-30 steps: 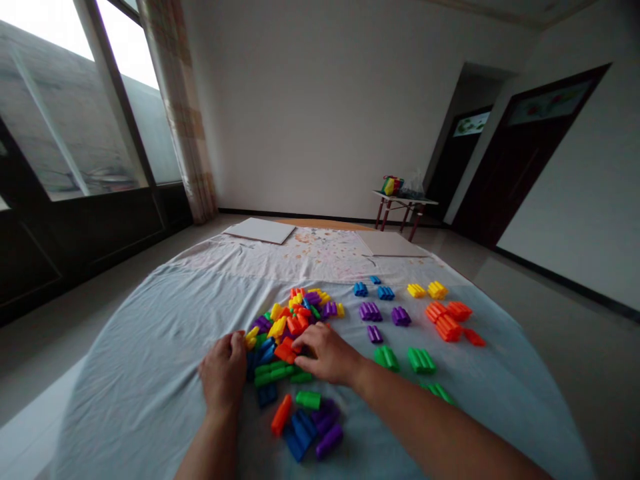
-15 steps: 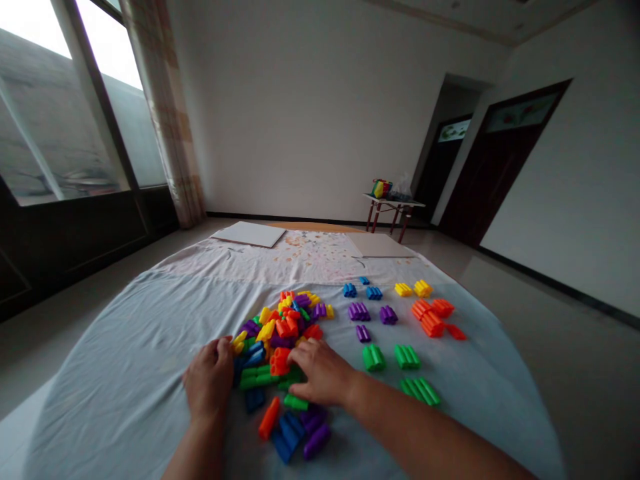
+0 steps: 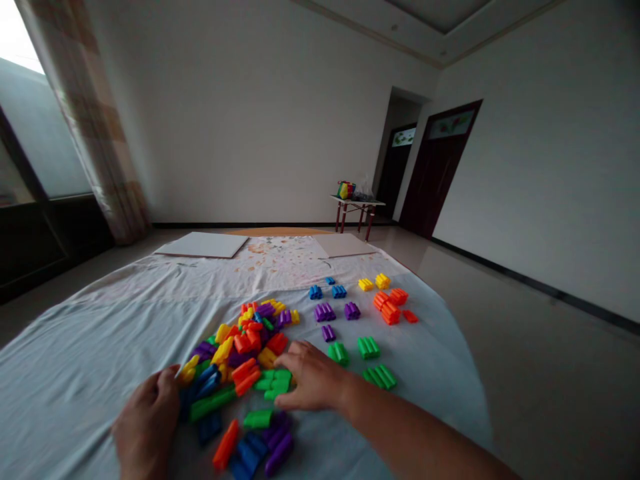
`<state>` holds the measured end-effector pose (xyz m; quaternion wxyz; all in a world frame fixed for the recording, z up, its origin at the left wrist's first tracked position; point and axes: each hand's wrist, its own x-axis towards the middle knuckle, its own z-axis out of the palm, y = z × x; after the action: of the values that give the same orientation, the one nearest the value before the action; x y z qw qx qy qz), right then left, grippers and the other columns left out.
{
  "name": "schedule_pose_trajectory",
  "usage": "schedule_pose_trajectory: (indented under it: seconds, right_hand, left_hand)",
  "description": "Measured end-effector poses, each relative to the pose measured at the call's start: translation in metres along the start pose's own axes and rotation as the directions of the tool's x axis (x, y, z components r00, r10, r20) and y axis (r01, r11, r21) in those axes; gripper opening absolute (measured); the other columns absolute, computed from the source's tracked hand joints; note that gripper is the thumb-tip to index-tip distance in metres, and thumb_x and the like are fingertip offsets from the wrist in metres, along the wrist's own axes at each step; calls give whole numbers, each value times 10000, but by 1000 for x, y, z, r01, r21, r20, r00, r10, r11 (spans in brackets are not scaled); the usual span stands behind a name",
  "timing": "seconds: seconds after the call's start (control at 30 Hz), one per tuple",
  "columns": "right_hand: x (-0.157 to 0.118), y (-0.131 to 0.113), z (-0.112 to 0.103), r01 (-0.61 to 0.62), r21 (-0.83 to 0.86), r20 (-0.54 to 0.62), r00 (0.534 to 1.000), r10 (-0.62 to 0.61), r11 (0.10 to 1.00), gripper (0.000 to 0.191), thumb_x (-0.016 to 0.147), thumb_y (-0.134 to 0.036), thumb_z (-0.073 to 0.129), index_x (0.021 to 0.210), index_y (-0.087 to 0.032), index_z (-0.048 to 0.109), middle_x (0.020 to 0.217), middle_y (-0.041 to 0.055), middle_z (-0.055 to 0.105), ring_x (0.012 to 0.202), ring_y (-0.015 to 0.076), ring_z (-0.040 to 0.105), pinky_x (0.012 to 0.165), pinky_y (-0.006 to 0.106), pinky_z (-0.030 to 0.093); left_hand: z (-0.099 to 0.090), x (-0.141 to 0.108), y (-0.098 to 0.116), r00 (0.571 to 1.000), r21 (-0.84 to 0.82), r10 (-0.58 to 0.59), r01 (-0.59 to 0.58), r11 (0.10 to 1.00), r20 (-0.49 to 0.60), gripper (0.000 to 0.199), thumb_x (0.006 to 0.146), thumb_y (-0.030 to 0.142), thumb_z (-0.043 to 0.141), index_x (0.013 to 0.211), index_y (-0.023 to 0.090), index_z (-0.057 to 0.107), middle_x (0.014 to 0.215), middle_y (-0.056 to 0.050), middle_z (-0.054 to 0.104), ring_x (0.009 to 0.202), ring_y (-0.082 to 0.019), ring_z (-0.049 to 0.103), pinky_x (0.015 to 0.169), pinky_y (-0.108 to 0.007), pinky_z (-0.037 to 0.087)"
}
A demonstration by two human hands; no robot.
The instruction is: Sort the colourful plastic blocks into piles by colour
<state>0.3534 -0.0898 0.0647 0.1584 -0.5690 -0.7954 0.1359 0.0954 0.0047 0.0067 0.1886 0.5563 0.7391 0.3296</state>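
My right hand reaches into the pile from the right, its thumb and fingers closed around green ribbed plastic blocks. An orange block lies just left of them. At the pile's left edge is my left hand, fingers curled and fingertips mostly hidden; whether it holds anything I cannot see. A yellow block and blue blocks lie against it. Nearer me are a loose green block, an orange stick-like piece, blue pieces and purple pieces.
Right of the pile, blocks lie grouped by colour: blue, purple, yellow, orange and green. Two flat boards rest at the far side of the cloth-covered table. A small table stands beyond.
My view has swung to the right, so the table appears further left. The green blocks at my right hand have come out from beside the orange block and show more fully.
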Motion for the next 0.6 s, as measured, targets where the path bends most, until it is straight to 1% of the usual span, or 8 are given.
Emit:
schedule_pose_trajectory:
  seconds: [0.13, 0.2, 0.27, 0.33, 0.4, 0.5, 0.57, 0.6]
  right_hand:
    - [-31, 8, -4, -15, 118, -54, 998, 21, 993, 587, 645, -337, 735, 1186, -167, 585, 1057, 81, 570, 1035, 218, 540, 942, 304, 424]
    - [-44, 9, -1, -24, 171, -83, 996, 39, 985, 569, 655, -300, 727, 1192, -183, 578, 1063, 71, 559, 1030, 202, 540, 946, 297, 424]
    - [-54, 9, 6, -56, 208, -124, 989, 83, 977, 546, 670, -269, 717, 1189, -180, 574, 1070, 72, 556, 1039, 198, 532, 959, 301, 418]
    - [-61, 10, 15, -91, 229, -160, 979, 130, 969, 534, 681, -247, 712, 1190, -170, 568, 1079, 82, 558, 1060, 203, 521, 976, 313, 407]
    - [-66, 11, 24, -115, 238, -170, 973, 158, 964, 524, 684, -229, 712, 1185, -168, 569, 1085, 88, 563, 1069, 210, 518, 981, 325, 406]
    - [-71, 13, 32, -109, 228, -167, 975, 149, 968, 497, 675, -217, 719, 1153, -177, 588, 1074, 85, 580, 1057, 224, 527, 960, 342, 424]
    - [-72, 13, 34, -87, 223, -197, 971, 132, 971, 487, 675, -202, 714, 1145, -180, 590, 1063, 80, 589, 1044, 226, 531, 949, 349, 432]
    - [-72, 12, 33, -71, 225, -226, 966, 123, 972, 492, 678, -186, 707, 1154, -178, 583, 1067, 79, 591, 1043, 223, 530, 952, 352, 431]
  left_hand:
    - [0, -1, 1, 1000, -31, -1, 0, 1000, -23, 545, 827, 490, 279, 1076, 172, 645, 1108, -159, 621, 1044, -338, 546, 753, -408, 426]
    - [2, -1, 2, 999, -58, 0, -3, 998, -46, 513, 825, 459, 297, 1054, 168, 654, 1071, -153, 636, 1007, -324, 561, 723, -392, 426]
    - [4, -1, 1, 998, -73, 11, -15, 997, -64, 479, 820, 429, 318, 1031, 171, 662, 1026, -137, 651, 969, -301, 574, 699, -367, 425]
    - [6, -1, -1, 996, -73, 27, -33, 997, -80, 459, 819, 416, 327, 1015, 178, 667, 995, -119, 658, 945, -276, 581, 690, -343, 426]
    - [7, -1, -4, 995, -77, 41, -49, 996, -95, 455, 819, 412, 329, 1006, 176, 670, 971, -113, 661, 920, -264, 586, 682, -333, 429]
    - [6, -1, -5, 991, -83, 74, -83, 993, -114, 465, 820, 411, 326, 1000, 155, 671, 940, -123, 661, 896, -268, 590, 695, -348, 440]
    - [4, -3, -2, 985, -80, 108, -120, 990, -134, 477, 826, 416, 320, 1005, 140, 666, 961, -138, 652, 923, -278, 581, 750, -374, 446]
    - [3, -5, 2, 978, -77, 146, -159, 984, -152, 478, 829, 423, 323, 1007, 139, 664, 981, -139, 646, 946, -279, 573, 792, -387, 442]
